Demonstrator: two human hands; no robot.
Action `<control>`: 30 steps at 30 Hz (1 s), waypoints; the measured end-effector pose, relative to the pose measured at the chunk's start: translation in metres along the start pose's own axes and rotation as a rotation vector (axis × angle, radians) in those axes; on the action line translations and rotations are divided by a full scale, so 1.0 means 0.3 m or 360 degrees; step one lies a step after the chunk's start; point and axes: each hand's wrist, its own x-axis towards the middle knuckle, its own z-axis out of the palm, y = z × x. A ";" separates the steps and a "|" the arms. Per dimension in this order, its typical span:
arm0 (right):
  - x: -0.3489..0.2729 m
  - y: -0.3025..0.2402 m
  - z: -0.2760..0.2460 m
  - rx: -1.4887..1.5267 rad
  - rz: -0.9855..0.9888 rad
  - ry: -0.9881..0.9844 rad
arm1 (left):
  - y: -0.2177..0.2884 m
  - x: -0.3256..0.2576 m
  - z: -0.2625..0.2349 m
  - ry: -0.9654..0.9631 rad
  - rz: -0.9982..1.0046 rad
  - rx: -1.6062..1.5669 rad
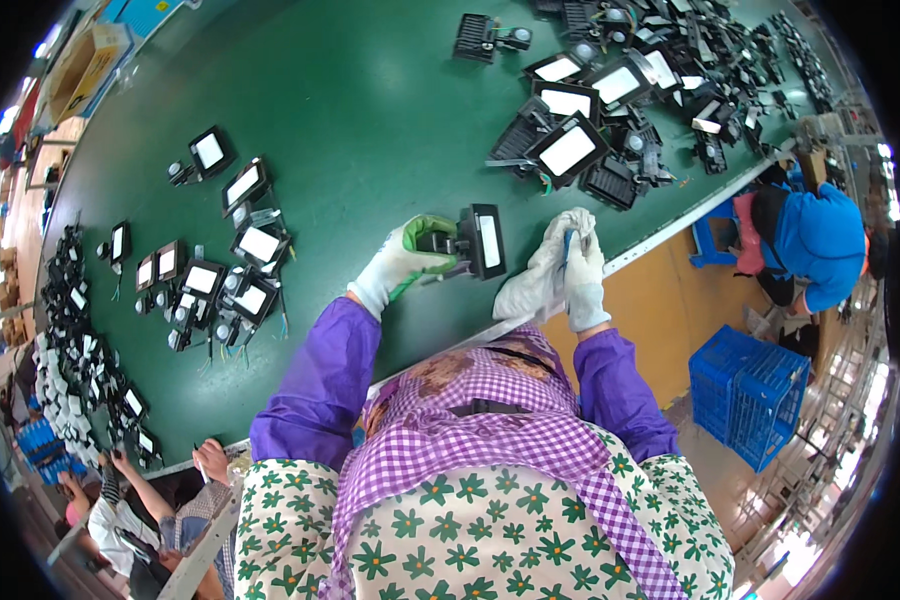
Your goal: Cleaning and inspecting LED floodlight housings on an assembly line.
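My left hand (410,260), in a white and green work glove, is closed around the back part of a small black floodlight (487,242). Its pale front panel faces up and to the right, above the green table (350,130). In my right hand (583,275), also gloved, a white cloth (538,275) is gripped and hangs down toward the table's near edge. A gap separates the cloth from the floodlight. Part of the lamp's rear is hidden by my left fingers.
Piled floodlights (570,148) cover the table's far right. A looser group of floodlights (202,280) lies at left, with more heaped along the left edge. Blue crates (750,390) stand on the floor at right, near a person in blue (820,240). Other people's hands (210,460) show at lower left.
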 end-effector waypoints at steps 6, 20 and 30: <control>-0.045 -0.073 0.234 -0.1104 -0.0484 -0.0382 | -0.137 -0.032 0.044 -0.0012 -0.0230 -0.0695; -0.071 -0.110 0.336 -0.0636 -0.0303 -0.0827 | -0.086 -0.180 0.002 0.0142 -0.0006 -0.0293; -0.111 -0.119 0.312 -0.1364 -0.0889 -0.0745 | -0.001 -0.101 0.125 0.0866 -0.0342 0.1037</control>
